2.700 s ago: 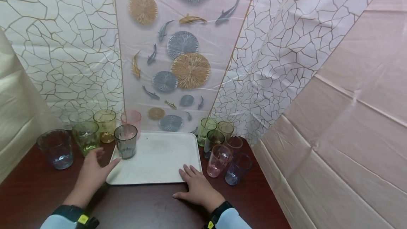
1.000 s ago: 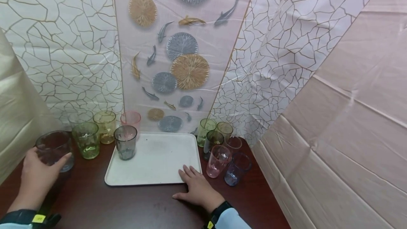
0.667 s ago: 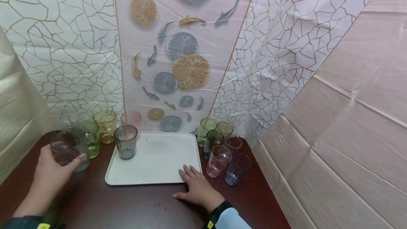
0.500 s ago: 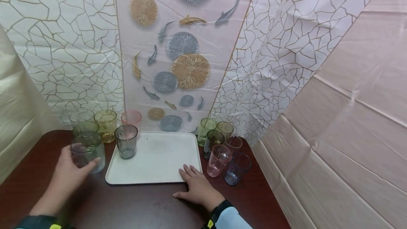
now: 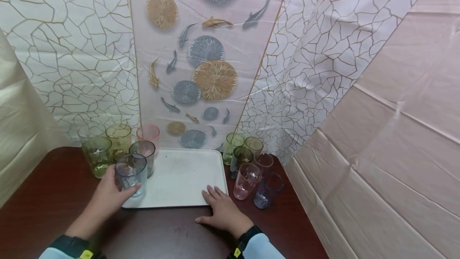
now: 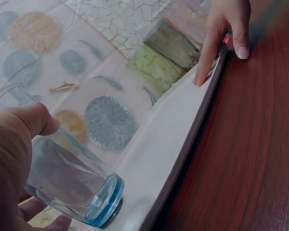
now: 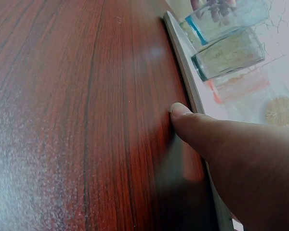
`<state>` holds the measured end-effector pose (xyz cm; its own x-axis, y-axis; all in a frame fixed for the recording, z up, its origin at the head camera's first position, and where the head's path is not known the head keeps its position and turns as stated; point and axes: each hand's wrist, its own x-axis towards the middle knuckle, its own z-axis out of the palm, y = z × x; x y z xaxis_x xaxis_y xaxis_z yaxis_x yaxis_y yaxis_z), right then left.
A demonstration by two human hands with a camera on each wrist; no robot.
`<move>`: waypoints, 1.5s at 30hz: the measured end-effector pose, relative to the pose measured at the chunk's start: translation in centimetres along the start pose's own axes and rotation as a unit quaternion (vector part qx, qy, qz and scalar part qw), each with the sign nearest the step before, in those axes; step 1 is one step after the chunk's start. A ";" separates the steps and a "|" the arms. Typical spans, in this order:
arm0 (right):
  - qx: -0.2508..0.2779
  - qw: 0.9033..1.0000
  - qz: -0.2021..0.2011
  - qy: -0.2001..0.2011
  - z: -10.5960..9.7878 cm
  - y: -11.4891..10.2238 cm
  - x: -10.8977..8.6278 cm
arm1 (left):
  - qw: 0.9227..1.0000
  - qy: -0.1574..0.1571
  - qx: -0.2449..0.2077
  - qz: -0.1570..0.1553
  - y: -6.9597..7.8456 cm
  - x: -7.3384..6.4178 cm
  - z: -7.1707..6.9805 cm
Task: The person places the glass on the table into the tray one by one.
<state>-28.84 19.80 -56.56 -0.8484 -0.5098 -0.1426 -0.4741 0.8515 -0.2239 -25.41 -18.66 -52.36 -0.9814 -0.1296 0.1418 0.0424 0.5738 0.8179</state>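
My left hand (image 5: 104, 197) grips a light-blue drinking glass (image 5: 132, 173), thumb on the near side and fingers round the far left. Upright, the glass overlaps the front left corner of the white tray (image 5: 183, 189); in the left wrist view its blue base (image 6: 106, 202) is right at the tray surface. Just behind it a grey glass (image 5: 145, 149) stands on the tray. At the tray's front right corner my right hand (image 5: 224, 213) lies with extended fingers on the rim. Its thumb (image 7: 188, 118) rests along the tray's front edge, by the table.
Green (image 5: 97, 155), yellow (image 5: 120, 137), clear and pink (image 5: 148, 131) glasses stand at the back left. Beyond the tray's right edge several more cluster closely, including a pink glass (image 5: 247, 183) and a blue glass (image 5: 266, 193). Patterned cloth (image 5: 215, 111) hangs behind the dark wooden table (image 5: 169, 235).
My left hand has taken hold of the blue glass at the far left and carried it rightward, past the green glass, to the tray's front left corner. The right hand has stayed put.
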 end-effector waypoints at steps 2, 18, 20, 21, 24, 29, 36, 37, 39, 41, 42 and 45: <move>0.002 1.000 -0.001 -0.001 0.0 0.0 0.0 | 1.000 -0.001 -0.002 0.007 0.1 0.0 0.2; 0.004 1.000 -0.007 0.007 -0.1 -0.2 -0.2 | 1.000 -0.021 0.003 0.022 -1.6 0.5 1.9; 0.005 1.000 -0.006 0.007 -0.1 -0.2 -0.3 | 1.000 -0.020 0.003 0.024 -1.6 0.5 1.9; 0.006 1.000 -0.006 0.008 -0.1 -0.1 -0.3 | 0.999 -0.021 0.003 0.025 -1.6 0.5 1.9; 0.008 1.000 -0.005 0.008 -0.1 -0.1 -0.3 | 0.999 -0.024 0.007 0.020 -1.5 0.6 2.0; 0.007 1.000 -0.004 0.008 -0.1 -0.1 -0.2 | 0.999 -0.031 0.022 0.024 -1.5 0.5 1.7; 0.008 1.000 -0.009 0.011 0.0 -0.1 -0.2 | 0.988 -0.017 0.127 0.091 -2.7 0.6 -0.4; 0.008 1.000 -0.010 0.012 0.0 -0.1 -0.2 | 0.984 -0.024 0.150 0.090 -3.0 0.6 -0.7; 0.005 1.000 -0.011 0.014 0.0 0.0 -0.2 | 0.976 -0.052 0.193 0.084 -3.5 0.6 -1.1; 0.002 1.000 -0.011 0.014 0.1 0.0 -0.2 | 0.966 -0.090 0.231 0.067 -3.9 0.7 -1.4; 0.001 1.000 -0.011 0.014 0.1 0.0 -0.2 | 0.960 -0.107 0.249 0.062 -4.0 0.8 -1.4; -0.001 1.000 -0.010 0.014 0.1 0.1 -0.2 | 0.945 -0.146 0.289 0.046 -4.5 1.0 -1.3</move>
<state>-28.71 19.95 -56.67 -0.8445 -0.5240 -0.1109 -0.4923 0.8409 -0.2247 -26.32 -22.45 -55.18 -0.9919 0.1226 -0.0323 0.1032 0.9288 0.3560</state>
